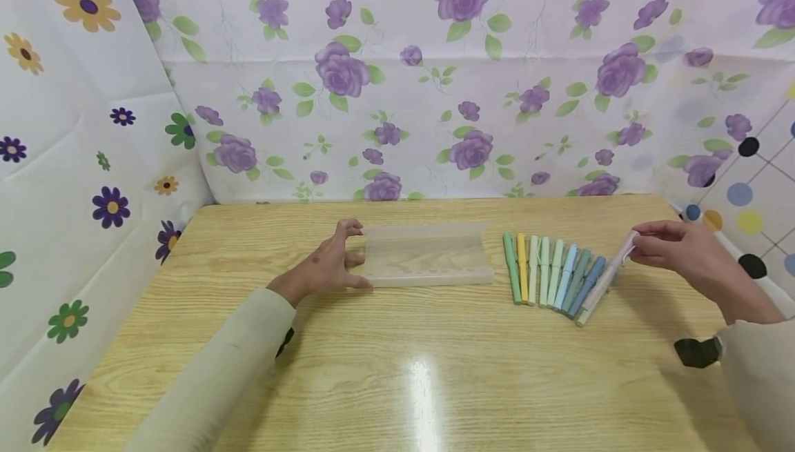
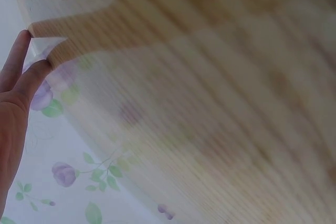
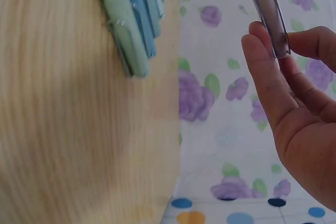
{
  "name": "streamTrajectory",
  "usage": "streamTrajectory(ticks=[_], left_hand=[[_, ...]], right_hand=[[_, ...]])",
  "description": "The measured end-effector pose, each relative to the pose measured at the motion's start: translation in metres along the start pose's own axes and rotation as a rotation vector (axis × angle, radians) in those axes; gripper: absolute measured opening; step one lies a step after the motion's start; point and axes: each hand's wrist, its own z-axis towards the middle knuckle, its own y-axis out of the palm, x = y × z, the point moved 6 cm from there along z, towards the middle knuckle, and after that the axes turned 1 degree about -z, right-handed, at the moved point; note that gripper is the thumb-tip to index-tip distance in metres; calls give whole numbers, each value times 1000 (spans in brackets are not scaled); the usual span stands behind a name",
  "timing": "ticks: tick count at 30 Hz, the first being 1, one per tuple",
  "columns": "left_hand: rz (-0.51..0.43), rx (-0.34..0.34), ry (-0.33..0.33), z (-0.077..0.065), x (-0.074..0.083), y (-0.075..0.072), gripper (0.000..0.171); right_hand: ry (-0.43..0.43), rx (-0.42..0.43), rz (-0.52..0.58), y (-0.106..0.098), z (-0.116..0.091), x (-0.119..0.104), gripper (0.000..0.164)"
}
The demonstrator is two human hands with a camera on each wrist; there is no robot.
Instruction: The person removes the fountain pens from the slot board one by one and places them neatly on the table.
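Note:
A translucent plastic case (image 1: 428, 276) lies lengthwise on the table. My left hand (image 1: 329, 259) holds its left end, thumb at the front corner and fingers at the back corner; two of those fingers (image 2: 34, 77) show at an edge in the left wrist view. Between thumb and fingertips, my right hand (image 1: 683, 252) pinches a pale pink pen (image 1: 611, 269) by its clip end. The pen slants over the right end of a row of pens, overlapping a pale green pen (image 3: 123, 30). Beside that are blue pens, a yellow pen (image 1: 522, 266) and a green pen (image 1: 512, 269).
The wooden table (image 1: 373, 369) meets a flower-printed sheet (image 1: 410, 128) at its back edge. Another flowered sheet (image 1: 74, 183) hangs at the left, and a dotted one (image 1: 764, 190) at the right.

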Motion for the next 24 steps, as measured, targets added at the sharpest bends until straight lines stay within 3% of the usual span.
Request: streamTrajectory(ticks=[4, 6, 12, 14, 21, 24], left_hand=[[-4, 0, -2, 0, 0, 0, 102], [-7, 2, -7, 0, 0, 0, 102], [-13, 2, -11, 0, 1, 1, 101], [-15, 1, -13, 0, 0, 1, 101], [-17, -1, -15, 0, 0, 1, 101], [-17, 0, -3, -1, 2, 0, 100]], right_hand=[[26, -9, -43, -3, -4, 17, 59], [44, -17, -8, -4, -5, 25, 55], [65, -74, 207, 0, -5, 47, 13], [78, -91, 229, 2, -4, 52, 9], [162, -132, 207, 10, -3, 64, 37], [193, -162, 239, 12, -3, 69, 39]])
